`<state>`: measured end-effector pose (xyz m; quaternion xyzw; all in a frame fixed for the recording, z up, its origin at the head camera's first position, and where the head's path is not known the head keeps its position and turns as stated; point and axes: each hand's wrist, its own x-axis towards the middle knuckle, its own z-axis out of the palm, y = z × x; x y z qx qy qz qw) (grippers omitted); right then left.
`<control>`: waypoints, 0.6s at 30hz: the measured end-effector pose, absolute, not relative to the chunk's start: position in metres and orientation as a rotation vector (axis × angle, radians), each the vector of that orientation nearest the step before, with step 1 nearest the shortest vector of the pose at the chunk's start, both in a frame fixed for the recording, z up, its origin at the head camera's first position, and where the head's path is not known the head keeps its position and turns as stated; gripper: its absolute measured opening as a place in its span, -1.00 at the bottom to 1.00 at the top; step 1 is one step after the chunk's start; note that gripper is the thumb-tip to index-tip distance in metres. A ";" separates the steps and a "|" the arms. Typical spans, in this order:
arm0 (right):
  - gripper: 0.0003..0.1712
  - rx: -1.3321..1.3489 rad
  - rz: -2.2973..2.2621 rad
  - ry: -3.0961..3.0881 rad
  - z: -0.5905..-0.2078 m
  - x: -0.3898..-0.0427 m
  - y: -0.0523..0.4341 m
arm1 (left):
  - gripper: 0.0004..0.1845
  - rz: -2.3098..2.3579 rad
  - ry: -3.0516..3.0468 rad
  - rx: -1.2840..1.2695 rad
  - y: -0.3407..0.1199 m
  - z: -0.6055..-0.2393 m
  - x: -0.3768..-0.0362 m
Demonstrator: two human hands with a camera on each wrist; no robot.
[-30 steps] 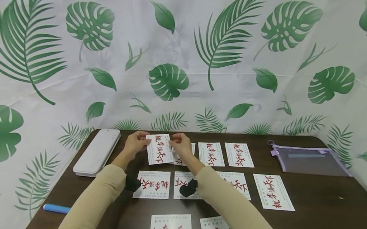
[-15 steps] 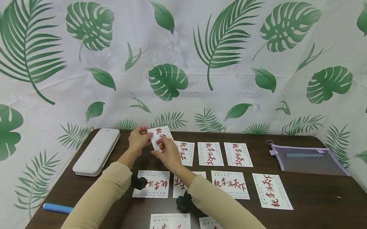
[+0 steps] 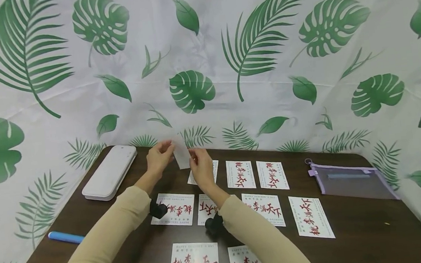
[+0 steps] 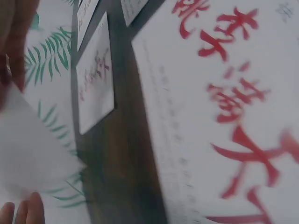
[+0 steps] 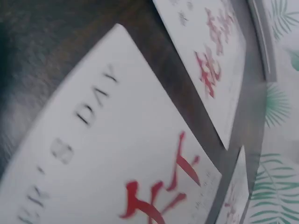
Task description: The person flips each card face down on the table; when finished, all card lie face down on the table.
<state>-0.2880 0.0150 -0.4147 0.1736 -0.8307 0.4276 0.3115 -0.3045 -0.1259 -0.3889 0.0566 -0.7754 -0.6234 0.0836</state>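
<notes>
— Head view: both hands, left hand [image 3: 159,155] and right hand [image 3: 200,164], pinch one blank-faced card [image 3: 182,156] above the tabletop's [image 3: 351,227] far edge.
— Left wrist view: the card [image 4: 32,158] looks bowed; I'd guess it could crease.
— Right wrist view shows only blurred printed cards [image 5: 117,177].

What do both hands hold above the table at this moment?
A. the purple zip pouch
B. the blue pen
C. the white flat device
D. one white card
D: the left hand and right hand each pinch a side of one white card.
</notes>
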 end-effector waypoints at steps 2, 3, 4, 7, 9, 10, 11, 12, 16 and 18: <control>-0.80 0.437 1.190 -2.136 -0.412 -0.289 0.015 | -0.55 -1.854 -2.349 0.221 -0.131 -0.393 -0.303; -0.79 0.426 1.229 -2.121 -0.411 -0.289 0.015 | -0.54 -1.883 -2.349 0.233 -0.134 -0.395 -0.303; -0.78 0.413 1.277 -2.110 -0.410 -0.289 0.014 | -0.52 -1.895 -2.362 0.243 -0.136 -0.397 -0.303; -0.76 0.341 1.421 -2.116 -0.410 -0.288 0.012 | -0.51 -1.930 -2.366 0.280 -0.140 -0.403 -0.302; -0.74 0.262 1.529 -2.139 -0.412 -0.287 0.011 | -0.52 -1.902 -2.374 0.296 -0.141 -0.405 -0.302; -0.73 0.212 1.581 -2.151 -0.413 -0.287 0.010 | -0.53 -1.859 -2.391 0.303 -0.142 -0.406 -0.302; -0.72 0.165 1.625 -2.161 -0.414 -0.287 0.009 | -0.54 -1.815 -2.409 0.313 -0.143 -0.407 -0.302; -0.70 0.121 1.667 -2.168 -0.416 -0.288 0.008 | -0.55 -1.768 -2.430 0.313 -0.144 -0.408 -0.302; -0.67 -0.034 1.758 -2.225 -0.424 -0.288 0.003 | -0.57 -1.603 -2.536 0.296 -0.151 -0.413 -0.301; -0.66 -0.065 1.751 -2.278 -0.428 -0.288 0.000 | -0.58 -1.546 -2.585 0.280 -0.156 -0.417 -0.299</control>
